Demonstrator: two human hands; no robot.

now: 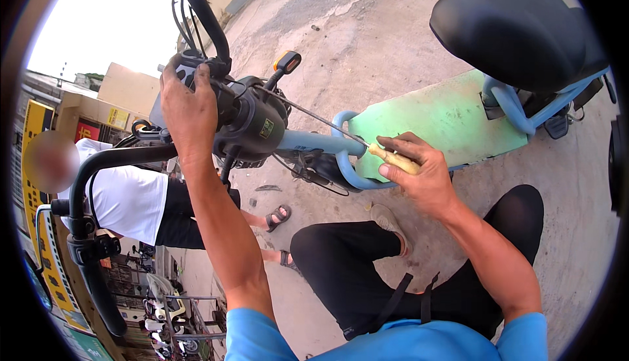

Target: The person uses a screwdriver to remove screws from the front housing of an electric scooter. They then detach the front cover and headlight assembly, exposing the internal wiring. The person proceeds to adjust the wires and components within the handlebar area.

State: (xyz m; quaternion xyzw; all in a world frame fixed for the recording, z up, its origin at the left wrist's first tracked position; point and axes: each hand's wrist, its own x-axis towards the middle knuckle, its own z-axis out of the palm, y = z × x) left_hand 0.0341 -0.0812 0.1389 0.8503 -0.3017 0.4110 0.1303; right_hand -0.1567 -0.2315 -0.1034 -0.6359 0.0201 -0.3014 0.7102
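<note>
A light blue electric scooter (pixel 308 143) stands in front of me. My left hand (pixel 189 109) grips the black handlebar housing (pixel 226 105), its fingertips curled over the top of it. In my right hand (pixel 422 171) is a long screwdriver (pixel 396 160), held by its pale yellow handle between thumb and fingers. Its thin shaft slants up and left to the housing, ending close to the left hand; I cannot tell whether the tip sits in a screw. The black handlebar (pixel 131 156) curves away on both sides of that hand.
Right of the hands lies the scooter's green footboard (pixel 432 115), with a black seat (pixel 514 30) above. An orange turn signal (pixel 286 63) sticks out beside the housing. At left stands a person in a white shirt (pixel 128 194). Parked two-wheelers (pixel 160 308) are behind.
</note>
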